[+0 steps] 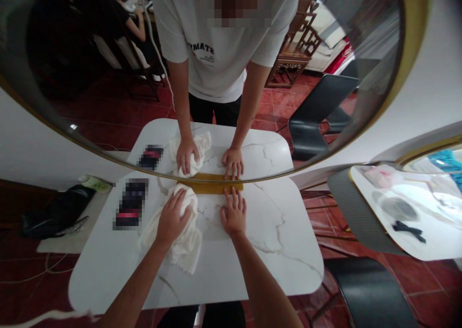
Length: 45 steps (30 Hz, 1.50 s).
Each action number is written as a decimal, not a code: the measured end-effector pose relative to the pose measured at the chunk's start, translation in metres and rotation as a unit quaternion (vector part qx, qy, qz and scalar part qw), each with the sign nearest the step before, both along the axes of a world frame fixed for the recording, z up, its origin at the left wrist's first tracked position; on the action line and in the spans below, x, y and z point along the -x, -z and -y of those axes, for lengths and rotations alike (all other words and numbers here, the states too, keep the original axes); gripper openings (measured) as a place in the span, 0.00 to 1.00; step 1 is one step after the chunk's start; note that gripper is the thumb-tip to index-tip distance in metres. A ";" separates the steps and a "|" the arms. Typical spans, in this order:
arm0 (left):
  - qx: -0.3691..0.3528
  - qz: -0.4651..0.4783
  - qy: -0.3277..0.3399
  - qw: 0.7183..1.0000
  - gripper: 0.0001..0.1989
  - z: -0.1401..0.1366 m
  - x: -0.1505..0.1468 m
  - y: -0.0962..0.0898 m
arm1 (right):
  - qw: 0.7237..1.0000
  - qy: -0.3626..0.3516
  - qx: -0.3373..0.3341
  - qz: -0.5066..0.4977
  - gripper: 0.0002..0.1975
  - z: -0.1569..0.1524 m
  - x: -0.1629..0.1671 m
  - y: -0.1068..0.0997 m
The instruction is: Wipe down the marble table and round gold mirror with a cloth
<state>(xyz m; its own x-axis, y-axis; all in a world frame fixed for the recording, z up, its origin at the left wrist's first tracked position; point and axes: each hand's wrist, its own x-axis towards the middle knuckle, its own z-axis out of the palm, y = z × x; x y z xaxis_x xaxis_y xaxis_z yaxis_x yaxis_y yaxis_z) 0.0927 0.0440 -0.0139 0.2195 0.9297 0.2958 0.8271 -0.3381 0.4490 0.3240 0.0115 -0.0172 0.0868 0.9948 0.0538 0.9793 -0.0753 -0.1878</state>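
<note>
A crumpled white cloth [189, 251] lies on the white marble-patterned table [285, 265], left of its middle. My left hand [173, 220] presses down on the cloth's bunched upper part, with its fingers curved over it. Flat on the tabletop, my right hand [235, 216] has its fingers spread and holds nothing. Its fingertips reach the gold strip [212, 187] below the mirror's lower edge. The cloth touches the left end of that strip.
A large gold-rimmed mirror [267, 150] rises behind the table and reflects a person and chairs. Left on the table lies a blurred dark item [132, 203]. A black chair [371, 289] stands at right, near a second white table [433, 246]. A black bag [57, 210] sits at left.
</note>
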 end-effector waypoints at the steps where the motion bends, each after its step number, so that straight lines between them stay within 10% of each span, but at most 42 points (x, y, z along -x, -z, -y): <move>1: 0.001 0.001 0.000 1.000 0.29 0.003 -0.001 0.000 | 1.000 0.000 0.000 0.001 0.34 0.000 0.000 0.000; 16: -0.004 -0.012 0.013 1.000 0.29 -0.048 0.008 0.007 | 1.000 -0.006 0.000 0.008 0.35 0.000 0.000 0.000; 32: 0.007 0.002 0.001 1.000 0.30 0.001 -0.002 0.000 | 1.000 0.000 0.002 0.003 0.34 0.000 0.001 -0.001; 45: 0.001 -0.026 -0.013 1.000 0.28 -0.050 0.005 0.008 | 1.000 -0.002 0.004 0.003 0.35 -0.001 0.001 0.001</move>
<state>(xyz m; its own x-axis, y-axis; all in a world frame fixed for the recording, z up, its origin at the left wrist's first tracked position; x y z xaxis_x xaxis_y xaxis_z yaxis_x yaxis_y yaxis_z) 0.0880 0.0941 -0.0219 0.2092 0.9360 0.2830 0.8579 -0.3145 0.4062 0.3232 0.0121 -0.0180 0.0830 0.9954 0.0472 0.9807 -0.0732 -0.1815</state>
